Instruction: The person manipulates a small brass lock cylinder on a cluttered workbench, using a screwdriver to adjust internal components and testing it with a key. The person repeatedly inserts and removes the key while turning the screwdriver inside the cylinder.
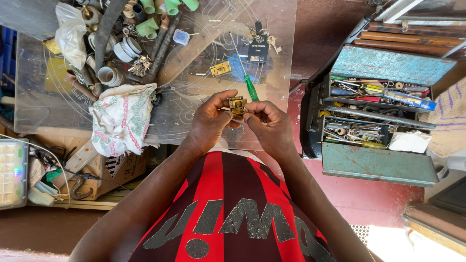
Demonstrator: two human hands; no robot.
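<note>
A small brass lock part is pinched between both hands over a clear plastic sheet. My left hand grips it from the left with thumb and fingers. My right hand holds its right side with the fingertips. A green-handled screwdriver lies on the sheet just beyond the hands. A second brass piece rests farther up the sheet, and a bunch of keys with a dark tag lies near it.
A crumpled patterned cloth sits left of the hands. Pipe fittings, plastic bags and hoses crowd the sheet's far left. An open blue metal toolbox full of tools stands on the right. A cardboard box lies lower left.
</note>
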